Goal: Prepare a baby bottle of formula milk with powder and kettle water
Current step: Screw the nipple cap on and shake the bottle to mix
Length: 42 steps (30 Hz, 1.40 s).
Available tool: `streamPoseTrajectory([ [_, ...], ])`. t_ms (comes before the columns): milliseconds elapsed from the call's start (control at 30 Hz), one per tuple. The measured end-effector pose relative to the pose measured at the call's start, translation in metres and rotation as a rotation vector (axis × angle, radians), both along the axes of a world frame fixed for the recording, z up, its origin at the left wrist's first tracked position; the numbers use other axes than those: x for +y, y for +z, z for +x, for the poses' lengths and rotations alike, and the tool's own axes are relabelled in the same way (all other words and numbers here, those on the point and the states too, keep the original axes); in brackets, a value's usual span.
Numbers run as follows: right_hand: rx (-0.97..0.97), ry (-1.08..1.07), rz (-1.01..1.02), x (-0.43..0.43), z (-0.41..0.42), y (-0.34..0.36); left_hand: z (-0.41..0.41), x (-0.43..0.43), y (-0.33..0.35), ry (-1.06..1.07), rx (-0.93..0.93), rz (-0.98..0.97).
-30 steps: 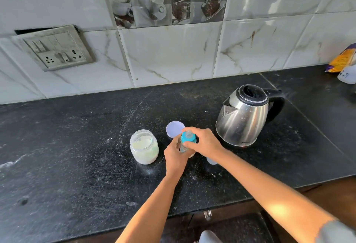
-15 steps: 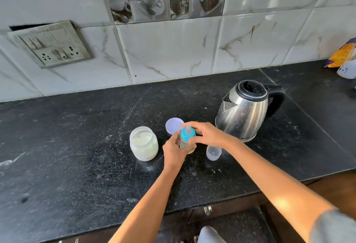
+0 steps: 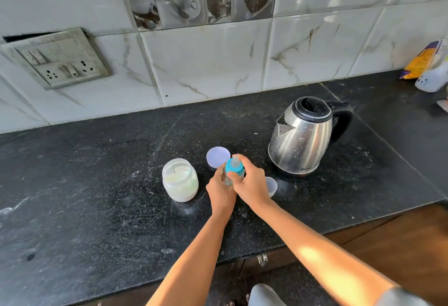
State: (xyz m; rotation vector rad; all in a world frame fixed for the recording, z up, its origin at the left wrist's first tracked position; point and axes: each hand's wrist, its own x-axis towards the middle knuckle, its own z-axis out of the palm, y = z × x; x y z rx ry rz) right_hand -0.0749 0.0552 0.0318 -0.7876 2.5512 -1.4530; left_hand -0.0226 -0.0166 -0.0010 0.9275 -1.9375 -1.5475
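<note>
Black counter [image 3: 97, 184]. Steel kettle [image 3: 300, 140] upright, right of hands. Open powder jar [image 3: 180, 182] just left. Left hand [image 3: 220, 190] grips baby bottle [image 3: 234, 169] body; right hand [image 3: 251, 184] curled round blue collar, seemingly pinching. Bottle upright between both hands, mostly hidden.

Black counter [image 3: 97, 184], kettle [image 3: 300, 140], powder jar [image 3: 180, 180], lid [image 3: 217, 156], cup [image 3: 272, 185]

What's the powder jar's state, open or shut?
Open. The powder jar has no lid on its mouth; a lilac lid lies apart on the counter.

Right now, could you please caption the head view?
Left hand and right hand grip a teal-collared baby bottle between open clear powder jar and steel kettle.
</note>
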Motion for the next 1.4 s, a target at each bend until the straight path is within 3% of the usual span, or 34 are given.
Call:
streamPoseTrajectory([
  [100,-0.016,-0.104,-0.051,-0.005,0.012,-0.001,0.001,-0.002,-0.002,-0.012,-0.014,-0.002],
  [200,-0.145,0.063,-0.050,0.008,-0.004,0.009,0.002,-0.008,-0.003,-0.065,-0.033,-0.053],
  [400,-0.132,0.210,0.513,0.073,-0.052,0.016,0.002,-0.013,-0.008,-0.090,-0.082,-0.022],
  [500,-0.126,0.228,0.541,0.086,-0.048,-0.001,0.002,-0.014,-0.009,-0.084,-0.081,-0.012],
  [667,-0.015,0.155,0.385,0.079,-0.043,0.000,0.001,-0.016,-0.011,-0.092,-0.096,-0.008],
  [767,0.117,0.155,0.458,0.063,-0.050,0.024,0.000,-0.017,-0.013,-0.094,-0.099,-0.025],
  [900,0.270,0.325,0.626,0.032,-0.060,0.067,0.000,-0.016,-0.012,-0.099,-0.113,-0.059],
  [1100,0.427,0.547,0.611,0.006,-0.065,0.115,0.001,-0.017,-0.012,-0.102,-0.093,-0.049],
  [1333,0.574,0.830,0.854,-0.013,-0.056,0.100,0.001,-0.017,-0.015,-0.106,-0.061,-0.035],
  [1400,0.531,0.847,0.858,-0.015,-0.055,0.090,0.002,-0.017,-0.015,-0.108,-0.054,-0.034],
])
